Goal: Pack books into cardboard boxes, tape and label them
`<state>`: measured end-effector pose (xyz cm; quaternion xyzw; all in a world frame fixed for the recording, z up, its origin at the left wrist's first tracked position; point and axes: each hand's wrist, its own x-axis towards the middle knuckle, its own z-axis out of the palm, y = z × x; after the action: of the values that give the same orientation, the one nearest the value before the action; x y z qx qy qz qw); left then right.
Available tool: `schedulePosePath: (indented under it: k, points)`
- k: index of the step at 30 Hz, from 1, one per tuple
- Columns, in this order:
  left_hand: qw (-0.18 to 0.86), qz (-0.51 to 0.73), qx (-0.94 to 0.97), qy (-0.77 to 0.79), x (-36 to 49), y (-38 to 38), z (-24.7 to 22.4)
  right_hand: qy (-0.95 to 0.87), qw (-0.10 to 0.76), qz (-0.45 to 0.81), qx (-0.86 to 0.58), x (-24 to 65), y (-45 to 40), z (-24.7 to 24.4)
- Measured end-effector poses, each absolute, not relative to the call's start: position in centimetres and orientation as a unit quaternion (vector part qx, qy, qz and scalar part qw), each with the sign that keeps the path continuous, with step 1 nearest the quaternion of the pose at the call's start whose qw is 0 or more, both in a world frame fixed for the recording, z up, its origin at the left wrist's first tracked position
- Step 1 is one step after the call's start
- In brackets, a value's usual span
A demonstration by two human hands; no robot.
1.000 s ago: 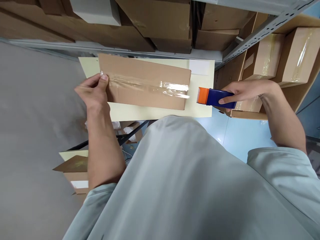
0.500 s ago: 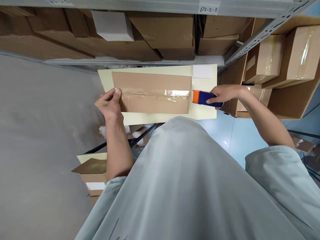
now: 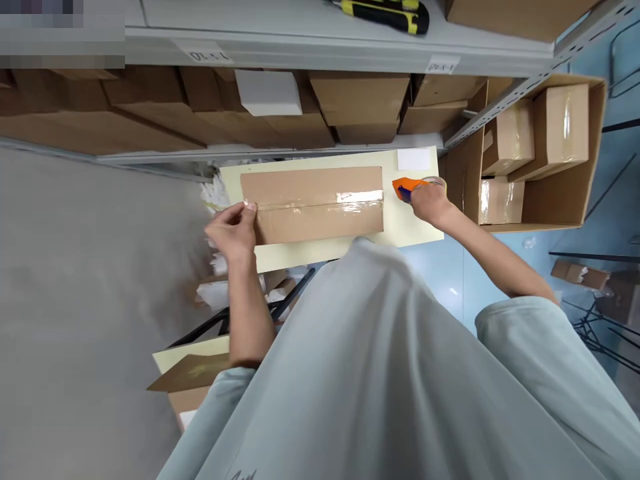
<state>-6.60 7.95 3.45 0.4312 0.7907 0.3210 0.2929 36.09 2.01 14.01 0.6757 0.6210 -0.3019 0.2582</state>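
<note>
A long brown cardboard box (image 3: pixel 310 223) lies on a pale yellow board (image 3: pixel 415 230), with clear shiny tape along its middle seam. At the box's left end, my left hand (image 3: pixel 234 230) pinches the edge between thumb and fingers. Just beyond the right end, my right hand (image 3: pixel 430 201) is wrapped round an orange and dark blue tape dispenser (image 3: pixel 407 185), apart from the box. The roll shows partly above the knuckles.
Ahead is a metal shelf (image 3: pixel 320 53) with brown boxes and a white box (image 3: pixel 269 93). A yellow and black tool (image 3: pixel 387 15) lies on its upper level. A large open carton (image 3: pixel 555 210) holding taped boxes is at the right. An open-flapped box (image 3: pixel 190 399) is lower left.
My right hand has turned the dispenser, so its roll now shows on top. My left hand still pinches the box's left end. The view has shifted, showing more of the shelf above.
</note>
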Motion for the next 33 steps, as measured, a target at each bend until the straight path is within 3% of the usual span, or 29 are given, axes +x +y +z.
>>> schedulePosePath:
  k: [3,9,14,18,28,33]
  points:
    - [0.260,0.312,0.512,0.757,-5.5,8.2,5.6,0.585,0.268,-0.213,0.736,35.3,2.4,17.2]
    - [0.309,0.393,0.722,0.478,2.0,11.1,12.7,0.616,0.156,-0.110,0.765,30.7,7.5,23.4]
    - [0.308,0.388,0.790,0.362,6.7,16.1,16.1,0.724,0.022,-0.054,0.687,26.2,15.1,23.5]
    - [0.300,0.364,0.799,0.373,7.1,20.1,16.6,0.764,-0.048,-0.021,0.643,24.0,21.8,22.4]
    - [0.293,0.354,0.773,0.437,0.3,16.3,16.3,0.712,-0.020,-0.069,0.698,22.8,31.6,20.7]
    - [0.307,0.348,0.716,0.522,-4.5,12.0,11.6,0.725,-0.155,-0.023,0.671,25.6,27.1,18.8]
